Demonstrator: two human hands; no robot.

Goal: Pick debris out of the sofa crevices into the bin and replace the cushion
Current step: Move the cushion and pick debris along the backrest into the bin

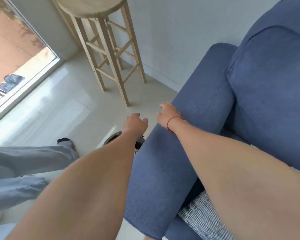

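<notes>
Both bare arms reach out past the blue sofa's armrest (180, 144). The left hand (134, 122) hangs loosely curled above a dark bin (113, 138); the right hand (168, 113), fingers spread, rests on the armrest.

The sofa (249, 94) lies on your right, the stool (109, 49) ahead. The bin (114, 138) sits on the floor just left of the sofa's arm.

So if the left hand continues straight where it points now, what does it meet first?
Probably the floor in front of the wooden stool. The left hand points forward and down over a dark bin; depth is unclear.
</notes>
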